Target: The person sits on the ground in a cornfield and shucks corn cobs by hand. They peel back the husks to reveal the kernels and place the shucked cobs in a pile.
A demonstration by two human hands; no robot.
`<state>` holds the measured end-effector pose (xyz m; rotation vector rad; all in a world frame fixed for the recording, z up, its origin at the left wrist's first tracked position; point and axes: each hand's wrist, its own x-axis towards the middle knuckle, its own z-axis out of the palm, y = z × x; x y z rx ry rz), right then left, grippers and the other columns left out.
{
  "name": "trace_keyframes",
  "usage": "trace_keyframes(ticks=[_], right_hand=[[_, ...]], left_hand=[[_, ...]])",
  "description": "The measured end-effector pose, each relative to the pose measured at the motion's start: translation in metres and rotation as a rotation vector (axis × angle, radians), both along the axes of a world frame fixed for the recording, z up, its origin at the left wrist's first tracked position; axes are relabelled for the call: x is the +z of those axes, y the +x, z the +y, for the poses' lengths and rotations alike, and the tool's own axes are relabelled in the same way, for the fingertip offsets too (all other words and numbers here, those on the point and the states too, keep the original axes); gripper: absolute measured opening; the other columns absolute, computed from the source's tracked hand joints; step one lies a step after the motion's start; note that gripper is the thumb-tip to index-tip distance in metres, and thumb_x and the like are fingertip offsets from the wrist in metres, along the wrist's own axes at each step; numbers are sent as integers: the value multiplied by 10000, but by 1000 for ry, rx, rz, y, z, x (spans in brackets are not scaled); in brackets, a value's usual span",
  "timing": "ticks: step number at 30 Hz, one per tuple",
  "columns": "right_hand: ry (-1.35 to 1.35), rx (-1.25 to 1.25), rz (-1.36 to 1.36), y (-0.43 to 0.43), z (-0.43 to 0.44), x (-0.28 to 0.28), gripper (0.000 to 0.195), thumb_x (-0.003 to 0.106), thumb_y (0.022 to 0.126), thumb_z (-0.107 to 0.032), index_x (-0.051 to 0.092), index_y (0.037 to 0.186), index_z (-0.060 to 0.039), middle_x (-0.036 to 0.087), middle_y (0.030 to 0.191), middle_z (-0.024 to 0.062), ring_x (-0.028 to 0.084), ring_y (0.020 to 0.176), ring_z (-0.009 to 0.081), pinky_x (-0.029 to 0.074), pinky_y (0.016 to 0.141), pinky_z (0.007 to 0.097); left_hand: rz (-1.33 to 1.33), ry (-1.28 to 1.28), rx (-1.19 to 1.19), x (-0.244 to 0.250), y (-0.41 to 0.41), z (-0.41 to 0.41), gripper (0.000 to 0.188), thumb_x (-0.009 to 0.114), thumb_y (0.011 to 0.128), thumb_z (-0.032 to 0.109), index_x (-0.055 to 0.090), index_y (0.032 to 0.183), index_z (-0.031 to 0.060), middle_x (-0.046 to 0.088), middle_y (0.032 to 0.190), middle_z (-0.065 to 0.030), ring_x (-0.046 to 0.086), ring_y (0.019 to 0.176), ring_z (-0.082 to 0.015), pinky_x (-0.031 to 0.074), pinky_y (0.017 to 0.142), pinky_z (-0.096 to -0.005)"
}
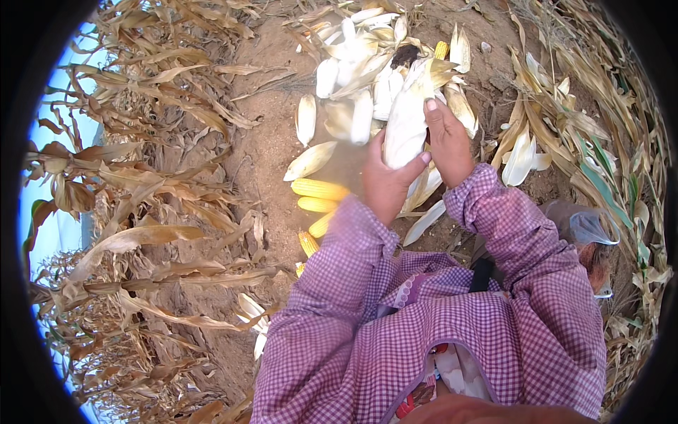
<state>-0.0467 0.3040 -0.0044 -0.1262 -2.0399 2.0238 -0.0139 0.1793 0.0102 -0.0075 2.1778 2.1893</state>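
An ear of corn in its pale husk (407,130), with dark silk (405,55) near its far end, is held up between my hands. My left hand (389,177) wraps around the lower end, thumb across the front. On the upper right side, my right hand (447,139) grips the husk with its thumb up. Beyond lies a pile of ears in pale husks (349,58), partly hidden by the held ear. Several bare yellow corn cobs (319,189) lie on the soil left of my left forearm. One husked ear (310,160) rests just beyond them.
Dry standing corn stalks (132,238) line the left side. Flattened dry stalks and leaves (593,122) cover the right. A clear plastic bag (588,225) lies by my right elbow. Loose husks (522,156) lie on bare brown soil (265,143).
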Motion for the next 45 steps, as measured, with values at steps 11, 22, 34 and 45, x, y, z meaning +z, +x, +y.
trace_keyframes(ticks=[11,22,34,45], right_hand=[[294,15,68,11,-8,3,262,537,962,-229,638,991,10,619,774,220,600,659,331,478,632,382],[838,190,503,30,-11,30,111,608,807,-97,618,901,-40,612,880,118,596,796,298,487,681,387],[1019,1158,363,96,-33,47,219,630,825,-250,654,870,-37,603,753,130,613,727,291,481,637,377],[259,594,-74,39,0,26,429,575,952,-330,562,1168,41,629,999,191,638,921,239,504,793,316]], left_hand=[[-162,433,-45,-11,-22,-14,628,751,827,257,424,1295,-5,585,1128,-117,597,995,-195,519,823,-322],[-339,760,-115,-20,-40,-42,449,464,984,451,526,1201,62,635,1062,-109,622,960,-223,510,882,-365],[-271,773,176,-28,-65,-102,577,393,982,527,472,1234,13,623,984,-172,631,875,-298,543,801,-434],[-322,750,-86,-11,-55,-73,637,274,997,550,403,1349,35,588,1162,-212,590,1056,-349,492,918,-489]])
